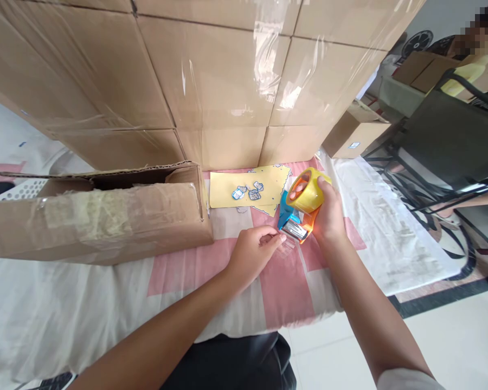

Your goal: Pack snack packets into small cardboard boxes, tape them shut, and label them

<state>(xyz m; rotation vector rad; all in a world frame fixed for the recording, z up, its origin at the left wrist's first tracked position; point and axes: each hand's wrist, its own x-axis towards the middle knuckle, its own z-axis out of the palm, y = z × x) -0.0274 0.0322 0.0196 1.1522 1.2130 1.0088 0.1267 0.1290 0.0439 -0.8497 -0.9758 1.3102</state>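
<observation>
Close by on the left, a long open carton (101, 216) lying on its side across the cloth, flaps toward the middle, patched with old tape. Behind, a wall of stacked boxes (211, 70) wrapped in clear film, filling the far side. Just beyond the hands, yellow sheets (231, 187) flat on the cloth, with small blue-and-white stickers (248, 192) on them. Nothing between the hands and the sheets; carton near the left hand but apart from it.

Right hand (329, 216) wrapped around a tape dispenser (299, 208), held above the cloth just right of centre. Yellow tape roll (307, 189) uppermost, orange and blue frame below it, metal cutter end pointing down and left toward the left hand. Long axis tilted, running from upper right to lower left.

Left hand (254, 252) narrowed to a pinch, fingertips (277, 238) at the cutter end, seemingly on the clear tape end; too faint to tell for sure.

Surface: a table under a white cloth (85, 303) with pink checks, wrinkled. At the right, pale tiled floor (451, 336), a dark metal chair (451, 141), a small box (353, 132) on the table's far corner, another person partly seen at the upper right.
</observation>
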